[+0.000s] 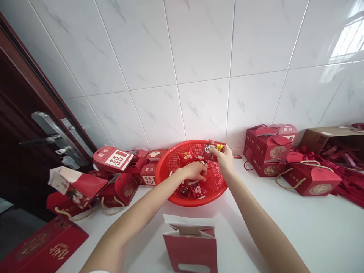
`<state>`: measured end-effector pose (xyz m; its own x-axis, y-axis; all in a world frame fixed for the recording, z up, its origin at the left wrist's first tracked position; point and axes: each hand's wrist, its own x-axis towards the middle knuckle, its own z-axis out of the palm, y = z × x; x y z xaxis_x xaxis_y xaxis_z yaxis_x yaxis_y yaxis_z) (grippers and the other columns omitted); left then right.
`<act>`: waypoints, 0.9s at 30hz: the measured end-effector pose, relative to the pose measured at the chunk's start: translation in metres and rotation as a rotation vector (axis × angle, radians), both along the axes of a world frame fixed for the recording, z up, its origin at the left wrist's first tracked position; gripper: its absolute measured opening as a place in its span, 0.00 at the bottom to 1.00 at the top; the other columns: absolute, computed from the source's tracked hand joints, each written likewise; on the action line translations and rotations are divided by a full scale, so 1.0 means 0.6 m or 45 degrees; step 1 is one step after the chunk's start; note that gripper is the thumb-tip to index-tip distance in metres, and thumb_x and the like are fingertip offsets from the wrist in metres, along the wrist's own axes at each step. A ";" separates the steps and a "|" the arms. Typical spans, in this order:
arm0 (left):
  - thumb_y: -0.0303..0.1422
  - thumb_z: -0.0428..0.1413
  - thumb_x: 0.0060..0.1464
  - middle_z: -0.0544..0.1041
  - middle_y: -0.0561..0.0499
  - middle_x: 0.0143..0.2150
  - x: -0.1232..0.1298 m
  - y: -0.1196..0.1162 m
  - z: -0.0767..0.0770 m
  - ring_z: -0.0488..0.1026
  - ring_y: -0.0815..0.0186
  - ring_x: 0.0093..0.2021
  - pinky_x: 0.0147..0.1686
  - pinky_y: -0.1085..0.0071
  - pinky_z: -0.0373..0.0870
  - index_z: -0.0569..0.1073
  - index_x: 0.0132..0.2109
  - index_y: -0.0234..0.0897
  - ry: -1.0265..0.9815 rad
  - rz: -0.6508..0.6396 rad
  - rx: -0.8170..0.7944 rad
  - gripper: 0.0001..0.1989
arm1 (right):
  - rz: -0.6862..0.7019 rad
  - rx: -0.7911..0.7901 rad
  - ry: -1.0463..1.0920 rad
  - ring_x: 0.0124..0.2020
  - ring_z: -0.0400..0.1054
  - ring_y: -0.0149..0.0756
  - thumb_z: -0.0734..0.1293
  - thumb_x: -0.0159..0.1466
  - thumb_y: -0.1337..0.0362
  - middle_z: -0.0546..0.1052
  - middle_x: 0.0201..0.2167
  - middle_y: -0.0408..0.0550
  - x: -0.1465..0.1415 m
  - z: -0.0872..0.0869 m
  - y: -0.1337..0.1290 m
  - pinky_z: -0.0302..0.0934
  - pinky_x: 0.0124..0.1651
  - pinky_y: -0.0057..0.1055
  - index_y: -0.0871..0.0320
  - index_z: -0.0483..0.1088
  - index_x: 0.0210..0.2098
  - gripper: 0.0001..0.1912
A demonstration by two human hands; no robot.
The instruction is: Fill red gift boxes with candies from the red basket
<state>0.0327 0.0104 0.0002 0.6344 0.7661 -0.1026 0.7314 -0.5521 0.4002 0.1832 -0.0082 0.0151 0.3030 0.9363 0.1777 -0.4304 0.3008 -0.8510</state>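
A red plastic colander stands against the tiled wall with several small wrapped snacks in it. My left hand is down inside the colander, fingers curled among the wrappers; what they close on is hidden. Over the colander's right rim, my right hand pinches red and yellow candy packets between thumb and fingers. Nearer to me, a red paper bag stands upright with its white-lined mouth open, between my forearms. The bag's inside is only partly visible.
Red gift boxes are piled on the left, and more stacked boxes stand on the right. Beyond those are a cardboard box and dark red ribbon-like material. A brown door with a metal handle borders the left side.
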 end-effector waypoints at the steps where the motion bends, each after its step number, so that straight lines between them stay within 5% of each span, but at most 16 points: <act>1: 0.31 0.64 0.47 0.77 0.51 0.30 -0.008 -0.001 0.009 0.73 0.62 0.32 0.32 0.70 0.64 0.75 0.30 0.37 -0.024 0.040 0.019 0.05 | 0.020 0.008 0.020 0.29 0.72 0.36 0.74 0.42 0.66 0.78 0.25 0.40 0.000 0.002 -0.002 0.67 0.32 0.33 0.57 0.71 0.30 0.15; 4: 0.41 0.59 0.56 0.79 0.48 0.36 -0.030 -0.010 0.034 0.76 0.61 0.36 0.35 0.69 0.68 0.76 0.39 0.35 -0.297 0.197 0.079 0.13 | 0.123 0.022 0.100 0.29 0.74 0.36 0.77 0.41 0.66 0.79 0.26 0.42 0.001 0.012 -0.010 0.69 0.34 0.34 0.58 0.72 0.30 0.17; 8: 0.52 0.61 0.52 0.81 0.47 0.40 -0.048 -0.043 0.051 0.76 0.61 0.36 0.39 0.66 0.71 0.77 0.43 0.35 -0.960 0.332 0.033 0.23 | 0.262 0.048 0.166 0.31 0.76 0.38 0.79 0.42 0.64 0.82 0.29 0.46 0.011 0.037 -0.026 0.71 0.37 0.34 0.59 0.75 0.31 0.17; 12: 0.45 0.63 0.52 0.81 0.50 0.38 -0.057 -0.088 0.053 0.77 0.63 0.34 0.43 0.64 0.73 0.78 0.49 0.37 -1.321 0.428 -0.032 0.21 | 0.378 0.024 0.190 0.30 0.76 0.38 0.80 0.41 0.63 0.82 0.28 0.45 0.023 0.070 -0.051 0.73 0.37 0.34 0.59 0.77 0.29 0.16; 16: 0.36 0.67 0.44 0.83 0.48 0.45 -0.063 -0.129 0.054 0.77 0.58 0.47 0.49 0.64 0.72 0.82 0.40 0.39 -1.620 0.482 0.014 0.13 | 0.520 -0.016 0.078 0.28 0.75 0.36 0.81 0.40 0.64 0.81 0.27 0.44 0.030 0.093 -0.078 0.72 0.35 0.31 0.59 0.78 0.29 0.16; 21: 0.29 0.67 0.40 0.81 0.47 0.51 -0.061 -0.172 0.066 0.75 0.55 0.54 0.51 0.64 0.72 0.84 0.34 0.41 -1.822 0.466 -0.024 0.09 | 0.616 0.016 -0.092 0.29 0.74 0.35 0.80 0.42 0.63 0.81 0.29 0.43 0.032 0.103 -0.107 0.71 0.33 0.30 0.58 0.77 0.32 0.17; 27: 0.29 0.64 0.46 0.79 0.47 0.55 -0.059 -0.197 0.074 0.72 0.53 0.60 0.52 0.63 0.73 0.85 0.38 0.43 -1.755 0.428 0.138 0.10 | 0.845 -0.013 -0.195 0.28 0.72 0.35 0.78 0.47 0.63 0.79 0.28 0.43 0.030 0.109 -0.139 0.68 0.28 0.29 0.57 0.76 0.31 0.13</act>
